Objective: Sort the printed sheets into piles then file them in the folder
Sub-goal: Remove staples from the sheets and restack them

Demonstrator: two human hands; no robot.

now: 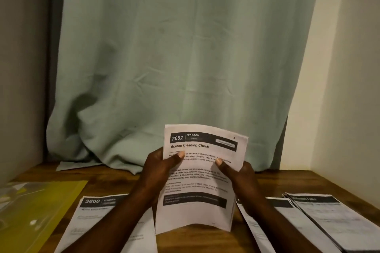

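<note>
Held sheet (202,181) reads "2652 BEDROOM, Screen Cleaning Check"; left sheet (90,220) "3800".

A pale green curtain (185,57) hangs behind the wooden desk (275,183), its hem bunched on the desk; a cream wall (349,88) stands at right.

This looks like a room in a home, with one corner used as a small place for paperwork. A pale green cloth curtain (174,57) hangs at the back, and its lower edge lies crumpled on a dark wooden counter (271,181). Plain painted walls (345,88) close the counter in on both sides. The light is warm and rather dim. On the counter lie printed sheets (329,222) in piles and a yellow plastic folder (41,211).
</note>
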